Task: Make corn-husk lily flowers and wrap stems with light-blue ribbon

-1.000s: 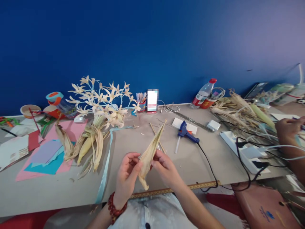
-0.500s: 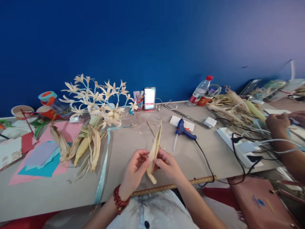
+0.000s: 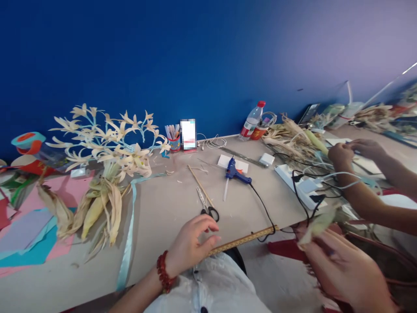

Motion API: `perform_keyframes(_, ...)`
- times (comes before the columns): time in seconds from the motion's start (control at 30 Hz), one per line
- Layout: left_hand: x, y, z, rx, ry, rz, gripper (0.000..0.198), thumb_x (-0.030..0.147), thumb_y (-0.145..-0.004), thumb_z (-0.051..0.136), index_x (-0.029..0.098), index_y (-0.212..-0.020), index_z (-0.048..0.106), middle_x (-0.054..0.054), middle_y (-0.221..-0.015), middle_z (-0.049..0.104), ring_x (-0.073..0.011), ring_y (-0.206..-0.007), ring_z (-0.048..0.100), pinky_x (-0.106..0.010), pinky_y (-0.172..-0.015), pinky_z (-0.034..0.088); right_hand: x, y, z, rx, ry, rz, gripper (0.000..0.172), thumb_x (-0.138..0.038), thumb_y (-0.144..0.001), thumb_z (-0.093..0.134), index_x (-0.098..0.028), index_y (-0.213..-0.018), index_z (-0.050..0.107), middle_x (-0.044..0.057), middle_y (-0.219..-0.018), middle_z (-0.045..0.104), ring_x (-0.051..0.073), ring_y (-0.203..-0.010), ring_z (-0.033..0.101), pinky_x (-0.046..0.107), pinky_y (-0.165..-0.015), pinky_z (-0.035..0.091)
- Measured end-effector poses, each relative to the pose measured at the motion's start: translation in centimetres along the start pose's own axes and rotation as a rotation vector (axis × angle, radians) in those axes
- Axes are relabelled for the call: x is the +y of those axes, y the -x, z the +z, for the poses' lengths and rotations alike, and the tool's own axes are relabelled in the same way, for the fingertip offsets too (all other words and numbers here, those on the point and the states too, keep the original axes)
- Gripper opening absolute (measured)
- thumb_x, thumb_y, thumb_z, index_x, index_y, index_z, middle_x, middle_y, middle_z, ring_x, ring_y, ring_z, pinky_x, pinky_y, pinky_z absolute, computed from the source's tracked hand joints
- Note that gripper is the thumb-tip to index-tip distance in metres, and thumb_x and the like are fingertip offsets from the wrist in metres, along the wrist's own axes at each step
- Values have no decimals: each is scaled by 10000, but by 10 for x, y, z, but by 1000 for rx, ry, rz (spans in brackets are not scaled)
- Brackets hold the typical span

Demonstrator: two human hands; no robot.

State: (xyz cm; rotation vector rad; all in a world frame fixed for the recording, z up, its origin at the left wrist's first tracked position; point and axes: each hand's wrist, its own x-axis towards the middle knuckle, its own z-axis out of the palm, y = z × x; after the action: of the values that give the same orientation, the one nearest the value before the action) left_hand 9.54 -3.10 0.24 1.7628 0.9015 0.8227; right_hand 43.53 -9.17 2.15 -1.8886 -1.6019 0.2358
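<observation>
My left hand (image 3: 195, 240) hovers over the front edge of the table, thumb and fingers apart, with nothing between them. Just beyond its fingertips lies a pair of black-handled scissors (image 3: 204, 206), beside a thin wooden stick (image 3: 198, 182). Off to the right, past the table edge, my right hand (image 3: 345, 266) pinches a pale corn husk (image 3: 317, 227), slightly blurred. A blue glue gun (image 3: 237, 171) with a clear glue stick rests on a white block (image 3: 243, 165) in mid-table.
Husk flowers (image 3: 114, 139) on wrapped stems stand at the left, above corn husks (image 3: 104, 213) and coloured paper (image 3: 35, 248). A light-blue ribbon (image 3: 128, 243) runs to the front edge. At right are a power strip (image 3: 293, 184), cables, a bottle (image 3: 251, 121) and a co-worker's hands (image 3: 355, 150).
My right hand has carried the husk from the middle to beyond the right table edge. My left hand has let go of it. The view has turned right, and the scissors now show.
</observation>
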Motion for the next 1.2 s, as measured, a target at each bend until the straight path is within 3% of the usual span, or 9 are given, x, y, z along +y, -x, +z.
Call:
perform_keyframes(0.03, 2, -2, 2, -15, -4, 11, 196, 307, -841, 666, 214, -1013, 654, -65, -1022, 654, -186, -892, 603, -280, -785, 474, -17, 0, 13, -24, -21, -20, 194, -425, -750, 660, -268, -841, 727, 125, -871, 729, 244, -691, 669, 356, -574, 487)
perform_keyframes(0.17, 5, -7, 9, -24, -43, -62, 432, 447, -692, 796, 204, -1007, 628, -51, -961, 646, -191, -829, 586, -261, -667, 444, -88, -7, 74, -409, -384, -121, 177, -245, -807, 533, -214, -928, 659, 21, -711, 684, 183, -643, 644, 275, -586, 507)
perform_keyframes(0.33, -6, -2, 4, 82, 42, -220, 194, 362, -808, 685, 185, -846, 614, -9, -803, 640, -146, -694, 553, -240, -608, 413, -128, -16, 115, -564, -574, -132, 147, -129, -759, 512, -204, -872, 568, -22, -700, 648, 134, -610, 606, 222, -584, 469)
perform_keyframes(0.47, -10, 4, -3, 120, 225, -249, 140, 315, -864, 610, 176, -886, 605, -18, -843, 644, -147, -758, 587, -228, -644, 431, -134, -21, 121, -582, -491, -143, 105, -139, -736, 533, -207, -817, 527, -35, -658, 606, 122, -563, 560, 206, -535, 417)
perform_keyframes(0.67, -15, -8, 13, 155, 321, -247, 238, 386, -816, 677, 167, -833, 584, 7, -753, 590, -126, -685, 529, -216, -608, 408, -136, -13, 110, -383, -248, -269, 86, -165, -730, 564, -209, -796, 532, -28, -633, 562, 138, -583, 531, 229, -562, 389)
perform_keyframes(0.97, -8, -23, 52, -36, 658, -319, 217, 370, -861, 585, 156, -891, 571, 16, -748, 556, -102, -616, 498, -209, -562, 421, -88, 4, 93, -466, -643, 45, 140, -148, -776, 459, -187, -850, 573, -36, -653, 531, 111, -567, 490, 202, -519, 390)
perform_keyframes(1.03, -10, -24, 61, -61, 637, -321, 197, 359, -874, 566, 163, -896, 564, 24, -741, 546, -92, -593, 480, -200, -541, 409, -81, 8, 92, -415, -636, 55, 36, -198, -824, 518, -189, -827, 553, -37, -665, 518, 111, -595, 482, 207, -547, 388)
perform_keyframes(1.1, -12, -25, 68, -90, 557, -278, 166, 330, -875, 561, 164, -872, 568, 26, -725, 541, -91, -586, 469, -195, -530, 399, -75, 10, 91, -389, -679, 94, 149, -287, -820, 629, -195, -793, 514, -44, -664, 503, 108, -599, 476, 208, -546, 382)
perform_keyframes(1.2, -10, -24, 68, -97, 458, -231, 158, 315, -872, 568, 162, -830, 571, 20, -704, 550, -103, -603, 492, -199, -538, 402, -69, 7, 89, -467, -820, 172, 287, -382, -794, 703, -197, -765, 485, -54, -636, 492, 97, -554, 466, 200, -503, 371)
